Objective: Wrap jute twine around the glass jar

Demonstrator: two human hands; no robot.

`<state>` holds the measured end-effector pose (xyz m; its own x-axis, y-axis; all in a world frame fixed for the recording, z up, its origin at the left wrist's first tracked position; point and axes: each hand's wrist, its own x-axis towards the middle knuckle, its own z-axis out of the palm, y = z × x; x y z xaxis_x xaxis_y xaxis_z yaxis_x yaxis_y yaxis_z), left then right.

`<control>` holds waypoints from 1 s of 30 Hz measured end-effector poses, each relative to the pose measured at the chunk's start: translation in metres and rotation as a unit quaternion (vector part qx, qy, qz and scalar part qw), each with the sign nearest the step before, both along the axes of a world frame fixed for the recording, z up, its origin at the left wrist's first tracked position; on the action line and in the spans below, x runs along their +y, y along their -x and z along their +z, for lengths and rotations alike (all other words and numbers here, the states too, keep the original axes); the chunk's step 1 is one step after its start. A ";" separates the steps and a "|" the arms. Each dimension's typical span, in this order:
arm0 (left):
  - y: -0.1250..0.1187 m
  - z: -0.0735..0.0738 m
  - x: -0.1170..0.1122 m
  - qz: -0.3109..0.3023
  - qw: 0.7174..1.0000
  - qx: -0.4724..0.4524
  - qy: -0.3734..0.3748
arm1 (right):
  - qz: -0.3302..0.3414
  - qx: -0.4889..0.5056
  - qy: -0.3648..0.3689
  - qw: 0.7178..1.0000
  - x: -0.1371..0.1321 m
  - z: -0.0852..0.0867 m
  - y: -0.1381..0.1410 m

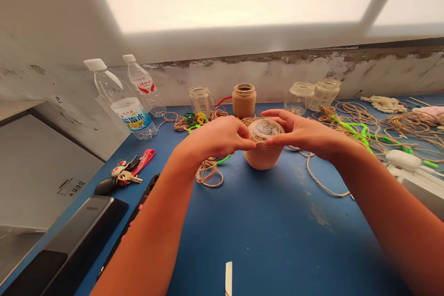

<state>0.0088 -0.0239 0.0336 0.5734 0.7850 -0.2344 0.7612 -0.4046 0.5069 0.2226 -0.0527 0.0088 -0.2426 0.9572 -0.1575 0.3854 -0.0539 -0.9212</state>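
Observation:
A small glass jar wrapped in jute twine (263, 153) stands upside down on the blue table (270, 231), its clear base facing up. My left hand (218, 138) is closed, its fingers pinching at the jar's top left rim. My right hand (298, 132) rests against the right rim, thumb and fingers pressed to the jar's top. A loose coil of twine (209, 173) lies just left of the jar, below my left wrist.
A second twine-wrapped jar (244, 100) and three bare glass jars (200, 99) (299, 97) (323, 93) stand at the back. Two water bottles (130, 111) lean left. Keys (123, 173), a dark device (79, 236), tangled twine with green cord (360, 129) and a white tool (404, 159) lie around.

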 end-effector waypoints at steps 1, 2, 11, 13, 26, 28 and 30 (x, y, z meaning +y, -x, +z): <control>0.000 0.000 0.001 -0.004 1.000 0.003 -0.004 | -0.002 -0.007 -0.001 1.000 0.000 -0.001 0.000; 0.000 -0.001 0.001 -0.010 1.000 0.005 -0.010 | -0.004 -0.015 -0.002 1.000 0.000 -0.002 0.000; 0.003 -0.001 0.003 -0.035 0.999 0.012 -0.020 | 0.015 0.030 0.029 0.999 -0.001 -0.003 0.000; 0.003 -0.001 0.003 -0.037 0.999 0.010 -0.021 | 0.026 0.042 0.030 0.998 0.000 -0.003 -0.001; 0.008 0.008 -0.002 -0.020 0.999 -0.006 -0.029 | 0.009 0.018 0.015 1.000 0.003 -0.009 -0.001; 0.009 0.008 -0.001 -0.016 0.999 -0.007 -0.039 | 0.007 0.002 0.017 1.000 0.002 -0.007 -0.001; 0.009 0.007 0.000 -0.008 0.999 -0.009 -0.044 | -0.001 -0.010 0.020 1.000 0.002 -0.006 -0.002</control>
<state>-0.0004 -0.0242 0.0404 0.5890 0.7933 -0.1543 0.7455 -0.4597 0.4826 0.2242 -0.0510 0.0030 -0.2378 0.9504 -0.2006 0.4031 -0.0913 -0.9106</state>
